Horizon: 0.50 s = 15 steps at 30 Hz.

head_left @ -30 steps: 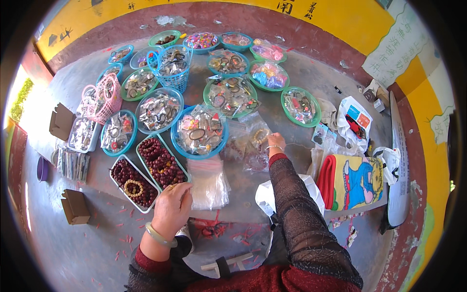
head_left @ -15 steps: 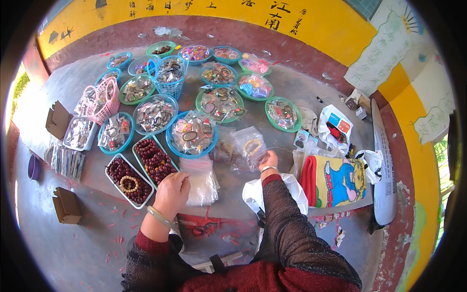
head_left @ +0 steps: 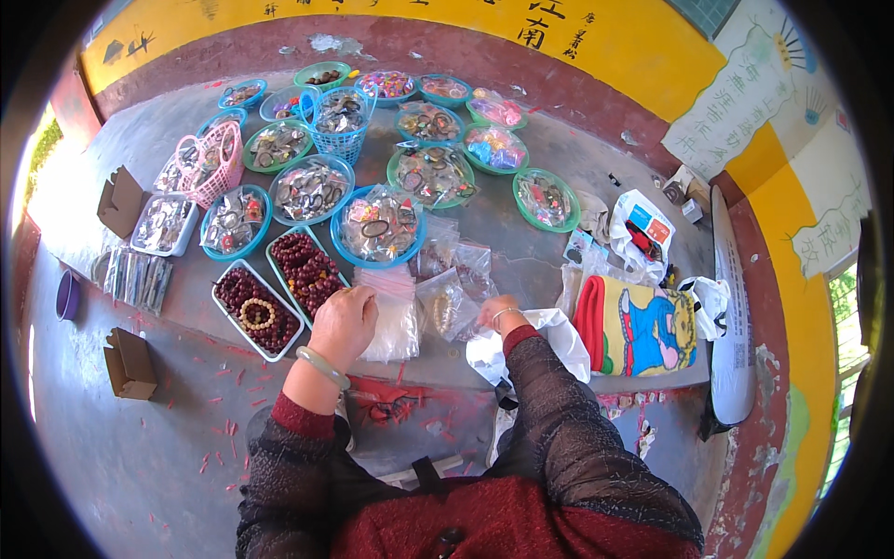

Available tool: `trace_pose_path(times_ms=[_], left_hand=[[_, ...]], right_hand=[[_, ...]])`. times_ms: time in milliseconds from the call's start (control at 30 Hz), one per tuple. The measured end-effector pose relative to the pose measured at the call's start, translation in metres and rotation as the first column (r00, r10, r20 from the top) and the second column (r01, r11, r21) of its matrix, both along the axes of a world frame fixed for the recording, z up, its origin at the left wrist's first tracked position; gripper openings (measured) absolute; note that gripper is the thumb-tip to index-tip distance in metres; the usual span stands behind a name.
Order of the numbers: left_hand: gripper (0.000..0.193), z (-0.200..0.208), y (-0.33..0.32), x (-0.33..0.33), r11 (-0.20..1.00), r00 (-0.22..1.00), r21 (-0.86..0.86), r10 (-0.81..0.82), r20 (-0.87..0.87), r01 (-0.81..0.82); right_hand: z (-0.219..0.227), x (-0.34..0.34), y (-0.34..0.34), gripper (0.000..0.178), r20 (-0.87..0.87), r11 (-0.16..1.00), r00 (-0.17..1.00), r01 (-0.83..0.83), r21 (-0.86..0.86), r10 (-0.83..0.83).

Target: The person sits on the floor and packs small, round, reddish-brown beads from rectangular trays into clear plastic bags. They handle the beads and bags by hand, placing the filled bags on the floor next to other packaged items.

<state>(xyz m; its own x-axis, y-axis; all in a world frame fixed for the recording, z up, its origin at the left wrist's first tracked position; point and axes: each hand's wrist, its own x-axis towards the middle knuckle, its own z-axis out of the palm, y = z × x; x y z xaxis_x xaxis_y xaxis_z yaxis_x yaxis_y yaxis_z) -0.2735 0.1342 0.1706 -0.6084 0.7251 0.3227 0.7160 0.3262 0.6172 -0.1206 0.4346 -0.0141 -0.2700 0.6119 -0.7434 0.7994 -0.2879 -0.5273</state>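
Note:
My left hand (head_left: 345, 321), a pale green bangle on its wrist, rests on a stack of clear zip bags (head_left: 396, 317) lying on the grey ledge (head_left: 521, 256). Its fingers are bent over the stack's left edge. My right hand (head_left: 495, 312) pinches a clear bag with a beaded bracelet inside (head_left: 445, 307), held just above the ledge to the right of the stack. Two trays of dark red beads (head_left: 279, 289) lie just left of my left hand.
Many blue and green bowls of bagged trinkets (head_left: 377, 224) cover the ledge, with a pink basket (head_left: 209, 168) and a blue basket (head_left: 337, 130) behind. A white plastic bag (head_left: 526, 345), a folded cartoon cloth (head_left: 643, 326), cardboard boxes (head_left: 126, 363) and red scraps on the floor surround me.
My right hand drew back from the far pile toward me, bringing the bagged bracelet down beside the stack of zip bags. My left hand stayed on the stack.

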Motion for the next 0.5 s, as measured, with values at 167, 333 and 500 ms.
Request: trace_pose_path(times_ms=[167,333,500], left_hand=[[0.013,-0.005,-0.007,-0.001,1.0,1.0,-0.024,-0.002,-0.016,0.002],[0.013,-0.004,0.008,0.0,0.999,1.0,-0.021,-0.027,-0.01,0.027],[0.013,-0.002,-0.001,-0.001,1.0,1.0,-0.024,-0.014,-0.012,0.014]], right_hand=[[-0.001,-0.009,-0.053,0.024,-0.015,0.994,0.994,0.105,-0.033,-0.105],[-0.058,0.0,-0.023,0.02,-0.287,0.932,0.956,0.151,0.33,-0.053],[-0.04,-0.021,-0.058,0.021,-0.649,0.689,0.264,0.432,-0.581,-0.713]])
